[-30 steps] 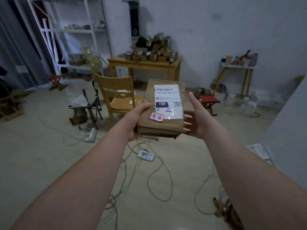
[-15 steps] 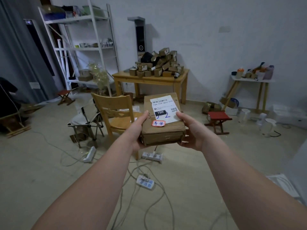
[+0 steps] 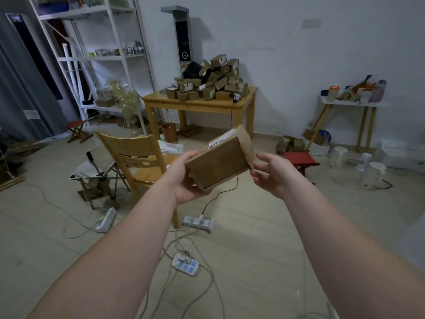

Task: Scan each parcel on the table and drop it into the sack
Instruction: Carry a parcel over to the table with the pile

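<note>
**A:** How far along were we?

**B:** Early, I judged. Only 1 parcel (image 3: 218,162) was in the air, well apart from the tabletop (image 3: 195,106), where a heap of parcels (image 3: 211,81) lay unhandled. My left hand (image 3: 184,180) gripped the box by its near corner, thumb on top, and the box was tilted.

**A:** And the right hand (image 3: 273,173)?

**B:** It held nothing. Its fingers were loosely curled just beside the box's loose end flap, and I couldn't tell if they touched it.

**A:** Was it scanned?

**B:** I couldn't say. The label (image 3: 217,141) was nearly edge-on and unreadable. A small corded thing (image 3: 236,97) beside the heap was possibly the scanner, but it was too small to tell. I saw no sack that I could name.
</note>
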Tool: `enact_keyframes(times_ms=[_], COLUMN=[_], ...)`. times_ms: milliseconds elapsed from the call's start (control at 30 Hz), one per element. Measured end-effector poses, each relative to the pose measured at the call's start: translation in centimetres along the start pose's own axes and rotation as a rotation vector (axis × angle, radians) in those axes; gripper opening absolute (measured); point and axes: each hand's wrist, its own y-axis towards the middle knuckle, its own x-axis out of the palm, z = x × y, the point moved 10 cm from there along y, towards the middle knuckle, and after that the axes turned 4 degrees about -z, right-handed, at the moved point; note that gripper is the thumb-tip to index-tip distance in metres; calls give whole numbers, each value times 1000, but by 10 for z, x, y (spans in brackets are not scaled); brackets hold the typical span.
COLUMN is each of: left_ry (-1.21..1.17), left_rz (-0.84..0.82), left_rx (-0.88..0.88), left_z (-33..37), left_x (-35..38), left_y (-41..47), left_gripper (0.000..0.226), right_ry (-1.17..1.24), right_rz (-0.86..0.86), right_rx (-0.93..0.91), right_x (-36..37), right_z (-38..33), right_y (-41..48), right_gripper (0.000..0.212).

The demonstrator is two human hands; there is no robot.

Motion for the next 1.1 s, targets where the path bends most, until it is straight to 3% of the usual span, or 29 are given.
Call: enact_keyframes(times_ms=[133, 233, 500, 667, 967, 1100], left_ry=[26, 58, 150, 154, 263, 301], left_rz=[-91, -109, -205, -223, -255, -221], left_rx=[-86, -136, -184, -144, -27, 17], left_z=[4, 10, 45, 100, 168, 185], left_x=[28, 45, 78, 98, 126, 130], left_y=[40, 78, 229, 328, 435, 472], left_gripper=[40, 45, 51, 52, 18, 36], right_ry=[-252, -331, -351, -308, -207, -186], right_rz=[17, 0, 53, 66, 134, 120], right_rx=[-135, -198, -231, -245, -256, -243], right_x=[-29, -47, -98, -102, -111, -113], right_z=[-26, -43, -82, -127, -177, -186], right_y=[40, 76, 220, 316, 441, 490], right_gripper=[74, 85, 65, 65, 55, 54])
